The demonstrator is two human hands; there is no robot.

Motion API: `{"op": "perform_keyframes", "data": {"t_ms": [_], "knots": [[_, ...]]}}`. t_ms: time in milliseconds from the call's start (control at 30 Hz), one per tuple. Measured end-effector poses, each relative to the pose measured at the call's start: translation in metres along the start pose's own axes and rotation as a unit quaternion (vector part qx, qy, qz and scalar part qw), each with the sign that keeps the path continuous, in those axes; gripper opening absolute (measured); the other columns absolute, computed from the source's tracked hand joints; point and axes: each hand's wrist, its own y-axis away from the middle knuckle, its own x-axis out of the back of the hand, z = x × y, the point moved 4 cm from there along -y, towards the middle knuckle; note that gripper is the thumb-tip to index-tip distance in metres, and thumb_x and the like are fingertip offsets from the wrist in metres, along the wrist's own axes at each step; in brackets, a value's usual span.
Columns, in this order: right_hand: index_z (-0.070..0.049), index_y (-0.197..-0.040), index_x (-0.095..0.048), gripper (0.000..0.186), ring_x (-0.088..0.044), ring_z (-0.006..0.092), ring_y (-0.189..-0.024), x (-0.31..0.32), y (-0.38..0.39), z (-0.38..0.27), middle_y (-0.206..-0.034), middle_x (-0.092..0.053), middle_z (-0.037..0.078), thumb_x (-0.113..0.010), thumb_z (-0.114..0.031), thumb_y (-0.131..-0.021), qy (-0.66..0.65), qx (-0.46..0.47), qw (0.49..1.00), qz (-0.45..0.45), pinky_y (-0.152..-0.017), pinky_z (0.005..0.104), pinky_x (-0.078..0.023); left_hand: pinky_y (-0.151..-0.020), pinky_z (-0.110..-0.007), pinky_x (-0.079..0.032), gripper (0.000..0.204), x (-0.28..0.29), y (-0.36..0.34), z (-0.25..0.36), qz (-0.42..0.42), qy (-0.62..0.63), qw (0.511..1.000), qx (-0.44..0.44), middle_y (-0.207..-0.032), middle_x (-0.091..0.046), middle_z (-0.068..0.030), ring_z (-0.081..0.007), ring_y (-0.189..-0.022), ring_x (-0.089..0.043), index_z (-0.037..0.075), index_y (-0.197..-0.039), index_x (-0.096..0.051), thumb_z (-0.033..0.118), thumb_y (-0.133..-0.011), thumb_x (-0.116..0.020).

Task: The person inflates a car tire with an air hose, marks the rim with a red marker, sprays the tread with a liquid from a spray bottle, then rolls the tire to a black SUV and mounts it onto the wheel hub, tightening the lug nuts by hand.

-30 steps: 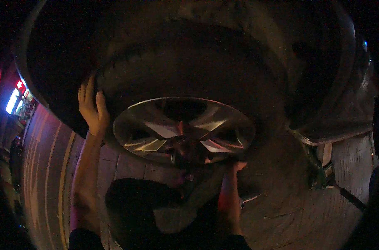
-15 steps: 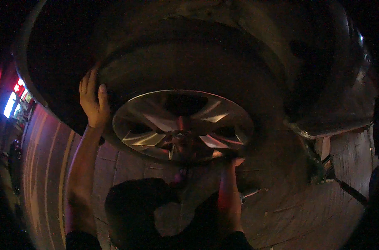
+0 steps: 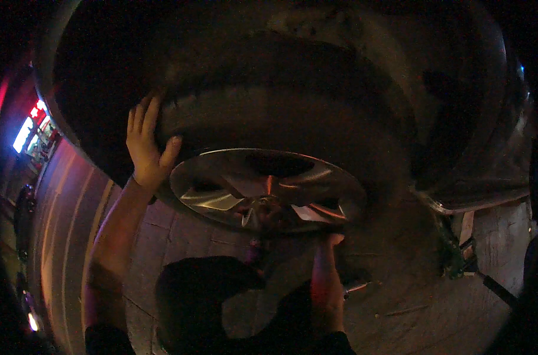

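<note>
A car wheel with a silver spoked rim (image 3: 219,200) and a dark tyre (image 3: 233,115) stands before me beneath the wheel arch, its top leaning away from me. My left hand (image 3: 148,145) presses against the tyre's left side, fingers stretched up over its edge and thumb apart on the sidewall, holding it. Under the tyre's lower right edge, my right hand (image 3: 333,239) grips the wheel from below. Most of its fingers are hidden by the tyre. Darkness hides what lies behind the wheel.
To the right, a greenish jack (image 3: 453,257) with a dark bar (image 3: 498,290) stands beneath the car's sill (image 3: 479,201). A small tool (image 3: 356,288) lies on the paving right of my right forearm. A striped road (image 3: 65,219) and lit signs (image 3: 25,133) appear at left.
The wheel's top has tipped away, showing more tread, and its rim sits lower in view. My left hand shifted right with it. Less of my right hand shows now.
</note>
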Motion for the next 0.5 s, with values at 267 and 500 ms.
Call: {"op": "perform_keyframes", "data": {"t_ms": [267, 500], "knots": [[0.001, -0.118, -0.059, 0.049, -0.062, 0.034, -0.103, 0.006, 0.001, 0.008, -0.12, -0.061, 0.021, -0.07, -0.031, -0.082, -0.003, 0.011, 1.0, -0.017, -0.086, 0.0457, -0.051, -0.103, -0.05, -0.039, 0.071, -0.001, 0.007, -0.018, 0.025, 0.03, 0.999, 0.015, -0.135, -0.05, -0.0232, -0.0436, -0.121, -0.048, 0.007, -0.139, -0.049, 0.048, -0.082, -0.059], [0.001, -0.117, -0.059, 0.047, -0.063, 0.0338, -0.102, 0.009, 0.007, 0.001, -0.119, -0.061, 0.021, -0.069, -0.03, -0.083, 0.012, 0.014, 0.999, -0.038, -0.084, 0.0457, -0.051, -0.108, -0.051, -0.034, 0.071, 0.0, 0.017, -0.025, 0.018, 0.028, 0.999, 0.036, -0.135, -0.05, -0.0245, -0.0449, -0.124, -0.046, 0.007, -0.14, -0.048, 0.046, -0.082, -0.062]]}}
